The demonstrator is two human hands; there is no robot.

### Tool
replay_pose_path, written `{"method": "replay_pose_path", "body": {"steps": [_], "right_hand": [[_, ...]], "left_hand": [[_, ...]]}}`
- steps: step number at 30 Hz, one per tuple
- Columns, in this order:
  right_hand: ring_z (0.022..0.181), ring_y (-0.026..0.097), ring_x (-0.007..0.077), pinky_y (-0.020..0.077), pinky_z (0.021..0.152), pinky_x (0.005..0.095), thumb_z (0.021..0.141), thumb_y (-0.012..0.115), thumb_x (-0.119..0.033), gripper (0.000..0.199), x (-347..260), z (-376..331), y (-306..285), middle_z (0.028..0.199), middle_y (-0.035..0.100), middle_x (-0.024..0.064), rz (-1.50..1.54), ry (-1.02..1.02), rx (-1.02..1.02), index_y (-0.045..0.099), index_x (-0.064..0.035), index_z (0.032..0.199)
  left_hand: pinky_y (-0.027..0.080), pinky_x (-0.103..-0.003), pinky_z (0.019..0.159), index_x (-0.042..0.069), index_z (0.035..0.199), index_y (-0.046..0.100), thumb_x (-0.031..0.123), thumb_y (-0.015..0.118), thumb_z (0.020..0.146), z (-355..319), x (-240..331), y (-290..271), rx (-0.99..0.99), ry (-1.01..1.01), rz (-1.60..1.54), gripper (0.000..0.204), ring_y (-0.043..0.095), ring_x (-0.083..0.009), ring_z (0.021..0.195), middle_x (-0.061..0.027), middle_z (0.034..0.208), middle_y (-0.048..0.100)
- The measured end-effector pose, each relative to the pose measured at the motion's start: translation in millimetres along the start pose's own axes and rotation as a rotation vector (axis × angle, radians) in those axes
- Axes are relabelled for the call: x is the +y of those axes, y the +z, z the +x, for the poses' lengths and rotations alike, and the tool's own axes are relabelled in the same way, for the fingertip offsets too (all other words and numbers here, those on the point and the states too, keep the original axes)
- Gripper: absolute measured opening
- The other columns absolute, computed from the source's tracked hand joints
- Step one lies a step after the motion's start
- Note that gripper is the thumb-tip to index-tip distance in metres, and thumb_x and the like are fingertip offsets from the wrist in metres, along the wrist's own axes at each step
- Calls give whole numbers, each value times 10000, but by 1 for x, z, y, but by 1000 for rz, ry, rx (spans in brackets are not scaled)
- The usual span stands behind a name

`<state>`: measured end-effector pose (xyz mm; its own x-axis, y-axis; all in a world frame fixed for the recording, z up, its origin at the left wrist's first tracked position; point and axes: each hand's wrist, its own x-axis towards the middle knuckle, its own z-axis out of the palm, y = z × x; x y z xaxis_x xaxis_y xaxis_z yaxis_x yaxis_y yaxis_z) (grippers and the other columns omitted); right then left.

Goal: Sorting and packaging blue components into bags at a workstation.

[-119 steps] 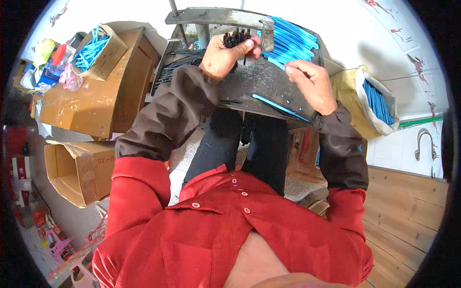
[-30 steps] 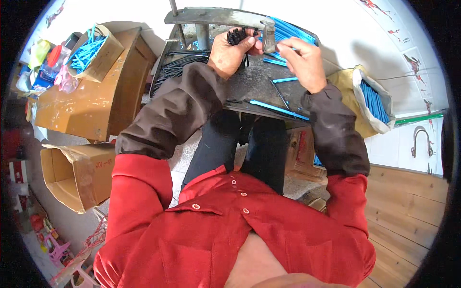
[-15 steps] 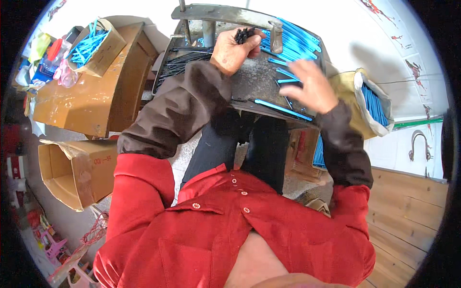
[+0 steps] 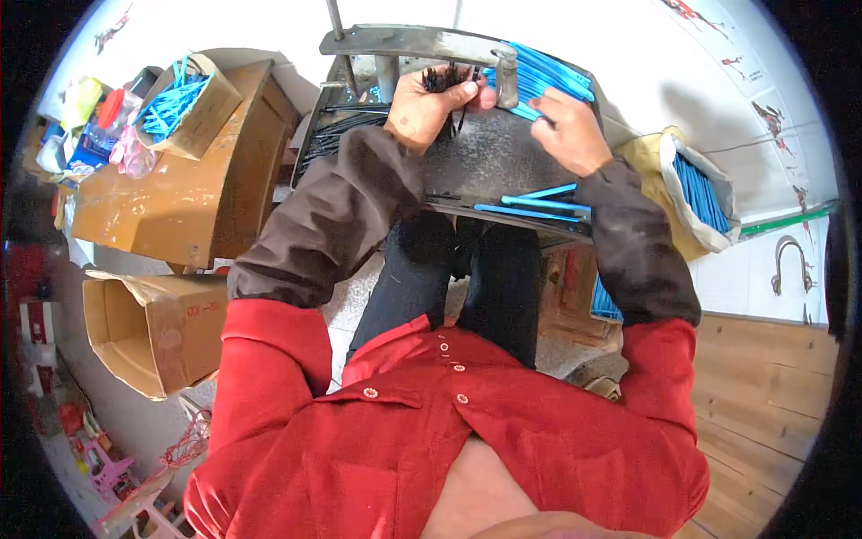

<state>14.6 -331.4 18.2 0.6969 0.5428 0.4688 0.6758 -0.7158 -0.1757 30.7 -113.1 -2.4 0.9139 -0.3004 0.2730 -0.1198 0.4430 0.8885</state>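
1. Now, starting left of the dark metal tray point(image 4: 489, 162), nothing has moved since half a second ago: the small carton of blue sticks point(image 4: 184, 103) sits on the brown table point(image 4: 171, 202), and the open cardboard box point(image 4: 148, 332) lies below it, well apart from the tray.

2. Your left hand point(image 4: 426, 103) is where it was, at the tray's far left, fingers closed around the bunch of black sticks point(image 4: 449, 79); the bunch stands just under the grey metal bar point(image 4: 413, 40); loose black sticks point(image 4: 346, 126) lie along the tray's left edge.

3. Your right hand point(image 4: 566, 130) is what changed; half a second ago it hovered spread over the middle of the tray, and now it has moved up to the tray's far right, fingertips pinched together at the heap of blue sticks point(image 4: 543, 76); whether one stick is gripped I cannot tell; judged from that, you are fetching a fresh blue piece.

4. At the tray's near edge, a few blue sticks point(image 4: 539, 205) lie untouched; right of the tray, the sack of blue sticks point(image 4: 696, 193) stands open.
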Motion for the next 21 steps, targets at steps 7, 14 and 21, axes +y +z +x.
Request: {"method": "replay_pose_path", "body": {"steps": [7,14,21], "right_hand": [[455,392,20,273,397,163,852,528,-137,144,-34,20,3,660,506,-18,914,576,75,599,-16,887],[570,475,121,371,510,247,753,598,-41,88,-19,31,-21,632,508,50,344,42,34,587,39,787],[554,444,77,346,483,219,775,586,-53,85,-28,24,-4,644,511,17,1054,661,29,590,28,802]], "left_hand": [[500,-283,634,-34,916,574,25,549,811,7,-11,-2,-9,32,-59,123,609,-184,697,-125,795,622],[506,-288,613,-33,910,576,14,539,817,2,-13,6,42,23,-19,111,608,-187,672,-127,779,619],[510,-289,620,-44,894,573,18,540,818,4,-13,3,39,27,-46,103,606,-186,677,-120,780,620]]}}
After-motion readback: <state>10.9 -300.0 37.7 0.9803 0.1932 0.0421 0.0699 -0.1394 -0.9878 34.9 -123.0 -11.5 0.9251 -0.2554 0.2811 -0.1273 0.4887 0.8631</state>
